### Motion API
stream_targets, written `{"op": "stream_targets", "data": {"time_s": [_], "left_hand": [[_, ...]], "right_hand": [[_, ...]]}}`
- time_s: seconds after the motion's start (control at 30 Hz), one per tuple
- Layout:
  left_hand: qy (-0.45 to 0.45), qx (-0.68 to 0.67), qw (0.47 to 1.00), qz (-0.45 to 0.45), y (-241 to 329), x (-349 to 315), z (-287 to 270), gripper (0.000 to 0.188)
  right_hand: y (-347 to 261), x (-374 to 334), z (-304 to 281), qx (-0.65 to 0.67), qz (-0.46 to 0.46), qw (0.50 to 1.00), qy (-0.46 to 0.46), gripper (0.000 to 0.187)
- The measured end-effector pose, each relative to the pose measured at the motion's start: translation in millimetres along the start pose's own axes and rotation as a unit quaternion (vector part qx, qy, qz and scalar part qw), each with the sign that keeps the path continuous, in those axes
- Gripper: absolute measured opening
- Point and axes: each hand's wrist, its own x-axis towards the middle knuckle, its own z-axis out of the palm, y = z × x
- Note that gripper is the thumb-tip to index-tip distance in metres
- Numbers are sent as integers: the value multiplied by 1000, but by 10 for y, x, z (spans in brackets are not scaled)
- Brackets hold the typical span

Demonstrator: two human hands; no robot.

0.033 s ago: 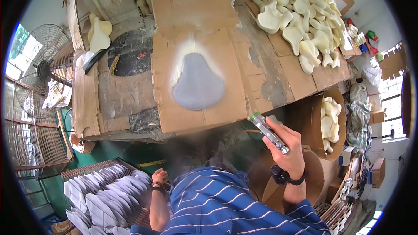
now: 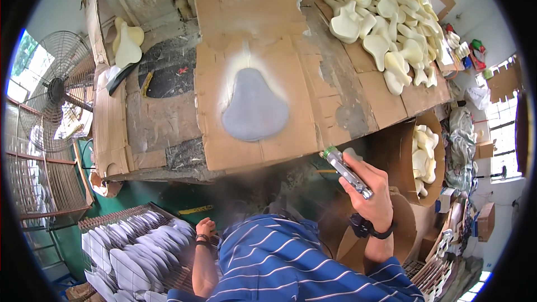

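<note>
right hand (image 2: 373, 193) grips metal spray gun (image 2: 347, 171).

**Cardboard-covered work surface and its load**

The surface (image 2: 168, 128) is a worn bench overlaid with patched sheets of brown cardboard (image 2: 251, 17), stained and frayed at the edges. At its centre lies a grey pear-shaped saddle piece (image 2: 254, 106), flat on the cardboard, ringed by a pale halo of overspray. Toward two o'clock sits a loose heap of cream foam saddle pads (image 2: 391, 17), overlapping one another. At ten o'clock one more cream pad (image 2: 127, 45) rests near a dark, grimy patch (image 2: 168, 75), with a black-handled tool (image 2: 120, 78) and a yellow strip (image 2: 146, 83) just beside it.
</note>
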Motion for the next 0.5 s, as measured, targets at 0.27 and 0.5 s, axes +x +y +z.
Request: {"op": "stream_targets", "data": {"time_s": [0.27,0.5], "left_hand": [[-15,15,1000,-1,-344,107,-58,37],[-17,9,1000,-6,64,50,31,35]], "right_hand": [[-113,-127,-109,6,27,1000,-2,56],[-93,-276,-200,-31,20,995,-91,61]]}}
